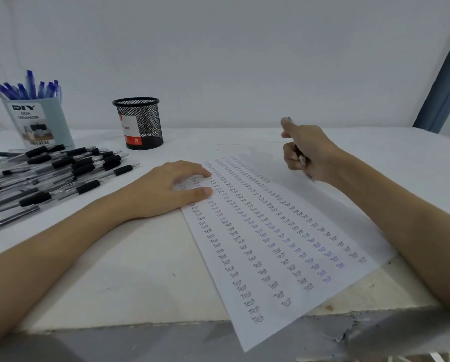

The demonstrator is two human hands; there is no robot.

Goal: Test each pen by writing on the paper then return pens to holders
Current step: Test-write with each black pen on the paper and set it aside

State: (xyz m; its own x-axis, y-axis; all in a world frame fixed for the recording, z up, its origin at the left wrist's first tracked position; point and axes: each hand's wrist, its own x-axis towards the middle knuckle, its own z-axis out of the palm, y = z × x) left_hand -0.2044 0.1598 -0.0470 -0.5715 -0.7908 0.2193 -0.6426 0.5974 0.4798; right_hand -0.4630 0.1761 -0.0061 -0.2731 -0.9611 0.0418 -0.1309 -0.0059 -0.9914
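**What the view withholds**

The pen (302, 160) in the right hand (310, 152) is mostly hidden by the curled fingers (290, 155); its blurred ends show above and below them. Under the left hand (171, 190) the paper's (284, 246) corner is covered. Left of those fingers, the black pens (48, 176) run off the frame edge. The far rows of writing are too small to read.

The pale blue desk organizer (39, 121) carries a label reading "DIY DESK ORGANIZER" above a small product photo and a barcode too small to read; the black mesh pen holder (139, 122) bears a white and red label — "Pens" and "40" show, the rest hidden; the paper (276, 246) is filled with columns of the handwritten word "Test" — black ink mostly, some blue.
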